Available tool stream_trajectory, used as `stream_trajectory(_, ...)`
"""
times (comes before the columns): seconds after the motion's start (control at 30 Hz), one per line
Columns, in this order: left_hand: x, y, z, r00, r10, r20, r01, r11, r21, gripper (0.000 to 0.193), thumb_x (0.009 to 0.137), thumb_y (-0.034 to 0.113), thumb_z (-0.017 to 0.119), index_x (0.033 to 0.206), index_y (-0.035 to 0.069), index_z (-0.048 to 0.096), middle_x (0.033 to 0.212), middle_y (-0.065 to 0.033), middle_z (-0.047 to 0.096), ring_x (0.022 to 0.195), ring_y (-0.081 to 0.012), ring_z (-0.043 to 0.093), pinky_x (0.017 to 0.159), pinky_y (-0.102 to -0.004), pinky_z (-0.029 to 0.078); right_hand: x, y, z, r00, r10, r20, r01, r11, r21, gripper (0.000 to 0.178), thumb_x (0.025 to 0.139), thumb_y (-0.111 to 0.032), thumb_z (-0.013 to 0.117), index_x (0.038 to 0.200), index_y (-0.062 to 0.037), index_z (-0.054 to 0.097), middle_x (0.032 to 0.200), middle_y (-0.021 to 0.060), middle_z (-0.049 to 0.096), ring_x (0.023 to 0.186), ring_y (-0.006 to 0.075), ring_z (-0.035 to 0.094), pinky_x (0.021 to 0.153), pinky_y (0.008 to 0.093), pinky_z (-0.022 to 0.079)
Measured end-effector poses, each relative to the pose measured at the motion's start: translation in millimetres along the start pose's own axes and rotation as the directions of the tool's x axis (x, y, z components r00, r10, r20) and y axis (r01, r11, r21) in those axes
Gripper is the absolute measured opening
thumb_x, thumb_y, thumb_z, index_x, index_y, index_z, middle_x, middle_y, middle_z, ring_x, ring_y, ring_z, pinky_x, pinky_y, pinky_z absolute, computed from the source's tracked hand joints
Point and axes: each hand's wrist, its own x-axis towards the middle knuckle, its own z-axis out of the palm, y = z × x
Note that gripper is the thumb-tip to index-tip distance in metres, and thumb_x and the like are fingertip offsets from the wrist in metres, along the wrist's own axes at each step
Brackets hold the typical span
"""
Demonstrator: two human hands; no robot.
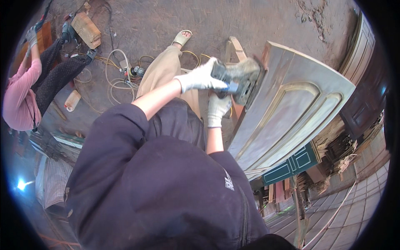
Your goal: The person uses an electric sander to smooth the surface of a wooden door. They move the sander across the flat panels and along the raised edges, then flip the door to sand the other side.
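Observation:
A dark, dusty power sander [241,81] is pressed to the near side edge of a pale wooden door panel [287,79] with raised arched mouldings. The panel stands tilted on my right. My left hand [199,78], in a white work glove, is closed around the sander's upper grip. My right hand [218,109], gloved too, is closed on the sander's lower part; the tool and wrist hide some of its fingers. A wooden trestle leg [236,49] shows behind the sander.
At the left a co-worker in a pink top [25,98] sits by a brown board. Looped hoses [118,79] and cables lie on the dirt floor near my sandalled foot [182,37]. A wood block [86,30] rests farther off. A green door [289,164] and scrap wood stand right.

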Motion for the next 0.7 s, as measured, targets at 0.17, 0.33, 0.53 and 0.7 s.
stream_trajectory(0.17, 9, 5, -21, 0.999, 0.01, 0.037, -0.007, 0.996, -0.084, 0.098, 0.067, 0.05, 0.085, 0.137, 0.004, 0.036, 0.131, -0.0211, 0.055, 0.125, -0.0302, 0.053, 0.103, -0.0365, 0.042, 12, -37, 3, 0.991, 0.091, 0.096, -0.084, 0.994, -0.071, 0.05, 0.069, -0.033, 0.079, 0.1, 0.0041, 0.064, 0.09, 0.0204, 0.07, 0.082, 0.0346, 0.069, 0.074, 0.0412, 0.051)
stream_trajectory(0.33, 19, 1, -27, 0.997, 0.077, 0.005, -0.077, 0.994, -0.081, 0.097, 0.066, 0.045, 0.087, 0.138, 0.007, 0.035, 0.132, -0.0203, 0.054, 0.124, -0.0279, 0.053, 0.104, -0.0364, 0.043, 19, -35, 20, 0.999, 0.038, 0.008, -0.038, 0.999, 0.033, 0.054, 0.069, -0.035, 0.079, 0.1, 0.0057, 0.064, 0.09, 0.0237, 0.07, 0.086, 0.0353, 0.069, 0.076, 0.0428, 0.051)
stream_trajectory(0.53, 1, -11, -3, 0.997, 0.049, 0.06, -0.044, 0.995, -0.09, 0.09, 0.068, 0.041, 0.087, 0.134, 0.005, 0.037, 0.128, -0.0189, 0.056, 0.122, -0.0299, 0.054, 0.103, -0.0389, 0.042, -10, -19, 5, 0.996, 0.028, 0.084, -0.034, 0.997, 0.074, 0.048, 0.073, -0.026, 0.079, 0.107, 0.004, 0.063, 0.103, 0.017, 0.069, 0.095, 0.0295, 0.067, 0.085, 0.0411, 0.049)
stream_trajectory(0.7, 27, 5, -31, 0.997, 0.078, -0.005, -0.078, 0.992, -0.099, 0.092, 0.068, 0.041, 0.088, 0.135, 0.006, 0.037, 0.126, -0.0165, 0.057, 0.122, -0.0249, 0.054, 0.101, -0.0357, 0.044, 24, -60, 15, 0.999, 0.024, -0.024, -0.022, 0.997, 0.068, 0.045, 0.068, -0.035, 0.08, 0.088, 0.0028, 0.067, 0.077, 0.0169, 0.069, 0.074, 0.0301, 0.069, 0.07, 0.0404, 0.051)
